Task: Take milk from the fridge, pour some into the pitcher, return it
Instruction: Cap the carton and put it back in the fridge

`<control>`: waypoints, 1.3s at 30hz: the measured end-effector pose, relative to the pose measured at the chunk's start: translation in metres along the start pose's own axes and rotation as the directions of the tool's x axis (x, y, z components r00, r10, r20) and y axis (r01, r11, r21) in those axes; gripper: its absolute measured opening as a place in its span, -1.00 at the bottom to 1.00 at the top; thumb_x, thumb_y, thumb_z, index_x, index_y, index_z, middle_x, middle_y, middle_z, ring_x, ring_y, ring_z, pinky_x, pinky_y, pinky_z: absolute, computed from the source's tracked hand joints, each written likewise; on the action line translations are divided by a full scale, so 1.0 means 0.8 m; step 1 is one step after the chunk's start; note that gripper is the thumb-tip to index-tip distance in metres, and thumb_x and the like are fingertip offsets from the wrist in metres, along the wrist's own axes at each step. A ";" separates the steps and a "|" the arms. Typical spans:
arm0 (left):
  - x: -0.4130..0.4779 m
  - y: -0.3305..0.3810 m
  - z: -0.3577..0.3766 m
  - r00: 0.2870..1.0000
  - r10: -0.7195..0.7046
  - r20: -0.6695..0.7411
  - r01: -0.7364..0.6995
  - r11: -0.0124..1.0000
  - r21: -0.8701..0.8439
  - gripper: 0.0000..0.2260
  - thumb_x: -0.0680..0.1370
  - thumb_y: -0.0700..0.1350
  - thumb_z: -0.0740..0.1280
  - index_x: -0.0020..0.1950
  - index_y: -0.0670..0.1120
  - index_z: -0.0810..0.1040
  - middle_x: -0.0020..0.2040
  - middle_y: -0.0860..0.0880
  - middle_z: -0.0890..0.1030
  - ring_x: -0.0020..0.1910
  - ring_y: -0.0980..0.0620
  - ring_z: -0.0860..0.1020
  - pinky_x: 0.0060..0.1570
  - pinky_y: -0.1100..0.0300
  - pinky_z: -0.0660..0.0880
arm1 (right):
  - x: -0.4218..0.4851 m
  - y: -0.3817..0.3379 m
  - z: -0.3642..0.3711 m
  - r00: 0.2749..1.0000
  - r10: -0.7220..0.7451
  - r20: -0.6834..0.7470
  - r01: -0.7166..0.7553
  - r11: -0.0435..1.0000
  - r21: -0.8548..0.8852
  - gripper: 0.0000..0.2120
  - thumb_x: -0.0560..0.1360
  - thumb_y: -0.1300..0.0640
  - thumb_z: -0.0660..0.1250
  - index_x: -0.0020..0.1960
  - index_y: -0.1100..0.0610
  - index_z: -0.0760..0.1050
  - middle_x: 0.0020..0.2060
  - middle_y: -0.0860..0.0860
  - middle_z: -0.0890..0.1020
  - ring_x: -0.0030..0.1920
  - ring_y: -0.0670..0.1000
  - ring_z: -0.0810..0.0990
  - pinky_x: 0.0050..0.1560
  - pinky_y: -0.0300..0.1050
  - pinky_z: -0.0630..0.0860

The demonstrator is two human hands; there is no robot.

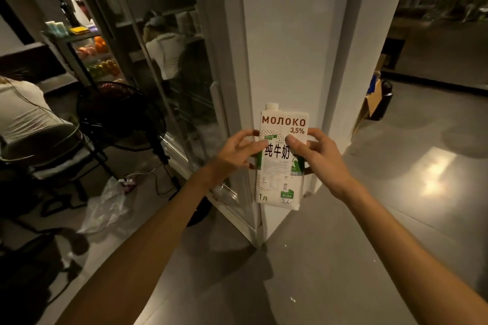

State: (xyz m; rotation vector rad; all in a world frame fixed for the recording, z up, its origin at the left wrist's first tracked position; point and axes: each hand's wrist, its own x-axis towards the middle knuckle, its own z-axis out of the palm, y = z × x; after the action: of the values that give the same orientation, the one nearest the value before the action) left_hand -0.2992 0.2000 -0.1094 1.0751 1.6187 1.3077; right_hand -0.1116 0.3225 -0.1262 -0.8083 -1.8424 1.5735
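A white one-litre milk carton (280,179) with red and green print is held upright in front of me, its white cap at the top. My right hand (317,155) grips its right side, thumb across the front. My left hand (235,153) touches its left edge with the fingers spread. Behind the carton stands the white fridge (290,42), its glass door (184,92) on the left looking shut. No pitcher is in view.
A black floor fan (118,116) stands left of the fridge. A seated person in white (23,111) is at far left, near a shelf of fruit (100,58). A plastic bag (105,206) and cables lie on the floor. A cardboard box (372,103) sits at the right.
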 end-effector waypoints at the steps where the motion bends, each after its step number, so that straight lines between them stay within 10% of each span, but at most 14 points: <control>1: 0.016 0.002 -0.008 0.999 0.019 -0.028 -0.018 1.000 0.016 -0.76 0.69 -0.06 0.32 0.34 -0.08 0.49 0.10 0.01 0.73 0.05 0.05 0.73 -0.11 0.27 0.65 | 0.015 -0.001 0.001 1.000 -0.001 -0.006 0.001 1.000 0.005 -0.47 0.50 -0.19 0.44 0.36 0.01 0.41 0.10 0.02 0.73 -0.01 -0.02 0.77 -0.09 0.01 0.72; 13: 0.142 -0.034 -0.095 0.862 0.392 -0.322 -0.251 0.881 0.401 -0.70 0.61 0.07 0.41 0.30 0.00 0.54 0.21 0.00 0.60 0.21 0.01 0.58 0.21 -0.01 0.61 | 0.129 -0.007 0.021 0.999 -0.028 -0.033 0.028 0.999 -0.026 -0.51 0.53 -0.16 0.42 0.38 0.00 0.42 0.11 0.00 0.71 -0.01 -0.11 0.75 -0.16 -0.13 0.71; 19: 0.180 -0.030 -0.144 0.801 0.528 -0.283 -0.057 0.538 0.841 -0.55 0.57 0.02 0.45 0.41 -0.07 0.49 0.48 -0.14 0.40 0.49 -0.19 0.35 0.40 -0.16 0.49 | 0.154 -0.024 0.059 0.994 -0.073 -0.078 0.067 0.995 -0.075 -0.35 0.42 -0.27 0.44 0.40 -0.02 0.41 0.16 -0.04 0.69 0.05 -0.04 0.73 -0.04 -0.03 0.73; 25: 0.212 -0.036 -0.200 0.837 0.547 0.004 -0.129 0.191 0.973 -0.31 0.42 0.00 0.61 0.49 -0.12 0.46 0.54 -0.19 0.39 0.57 -0.25 0.25 0.57 -0.20 0.28 | 0.170 -0.044 0.115 0.982 -0.109 -0.151 0.093 0.990 -0.109 -0.37 0.40 -0.26 0.44 0.39 -0.04 0.42 0.16 -0.06 0.69 0.06 -0.05 0.73 -0.07 -0.10 0.72; 33: 0.257 -0.047 -0.287 0.707 0.557 0.435 -0.331 -0.283 0.900 -0.48 0.43 0.03 0.57 0.36 -0.09 0.64 0.45 -0.20 0.50 0.51 -0.24 0.32 0.59 -0.26 0.18 | 0.188 -0.064 0.198 0.926 -0.129 -0.355 0.097 0.990 -0.104 -0.28 0.34 -0.35 0.44 0.40 -0.06 0.41 0.20 -0.03 0.69 0.12 0.01 0.72 0.04 0.11 0.72; 39: 0.265 -0.049 -0.307 0.768 0.476 0.429 -0.353 -0.244 0.903 -0.29 0.57 0.15 0.44 0.66 0.08 0.26 0.64 -0.19 0.26 0.66 -0.28 0.10 0.55 -0.38 -0.24 | 0.200 -0.078 0.249 0.887 -0.125 -0.444 0.079 0.990 -0.121 -0.29 0.36 -0.30 0.45 0.41 -0.01 0.43 0.20 -0.02 0.69 0.12 0.02 0.72 0.03 0.07 0.72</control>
State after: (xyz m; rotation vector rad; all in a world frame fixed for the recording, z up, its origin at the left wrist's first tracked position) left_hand -0.6050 0.3147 -0.1194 2.7804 2.4041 0.0436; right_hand -0.3710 0.3092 -0.0848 -1.0075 -1.5979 1.1150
